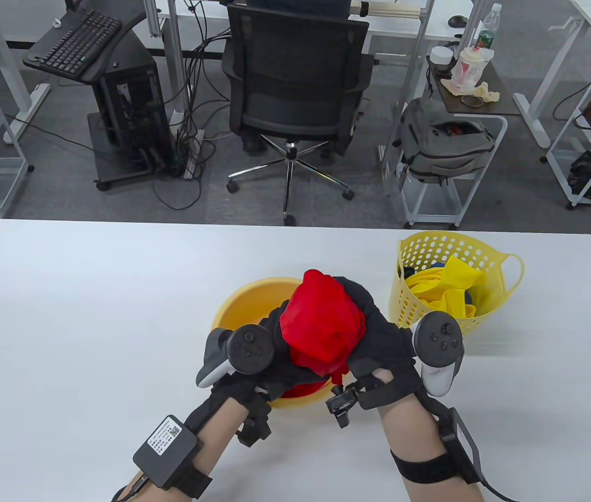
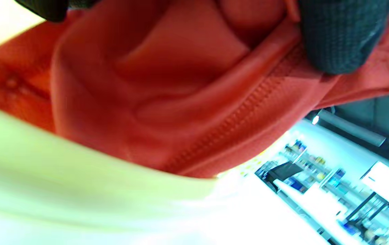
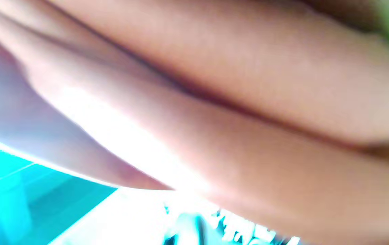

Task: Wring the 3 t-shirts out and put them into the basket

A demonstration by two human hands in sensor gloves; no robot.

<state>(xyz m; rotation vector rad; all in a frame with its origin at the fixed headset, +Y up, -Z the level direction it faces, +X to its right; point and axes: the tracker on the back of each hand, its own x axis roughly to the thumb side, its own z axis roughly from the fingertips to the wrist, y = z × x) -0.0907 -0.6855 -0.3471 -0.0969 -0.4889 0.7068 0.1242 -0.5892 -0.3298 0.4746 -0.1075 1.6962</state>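
Observation:
A bunched red t-shirt (image 1: 322, 327) is held over the yellow-orange basin (image 1: 238, 308) at the table's middle. My left hand (image 1: 269, 342) grips its left side and my right hand (image 1: 374, 327) grips its right side, fingers curled round the cloth. In the left wrist view the red t-shirt (image 2: 180, 102) fills the frame, with a gloved fingertip (image 2: 340, 37) pressed into it. The right wrist view is blurred pinkish cloth or skin. The yellow perforated basket (image 1: 431, 251) stands right of the basin, with a yellow t-shirt (image 1: 455, 290) and a bit of blue cloth (image 1: 434, 266) inside.
The white table (image 1: 91, 314) runs wide to the left and in front. Beyond its far edge stand an office chair (image 1: 295, 99), a computer stand (image 1: 128, 104) and a small cart with a backpack (image 1: 444, 141).

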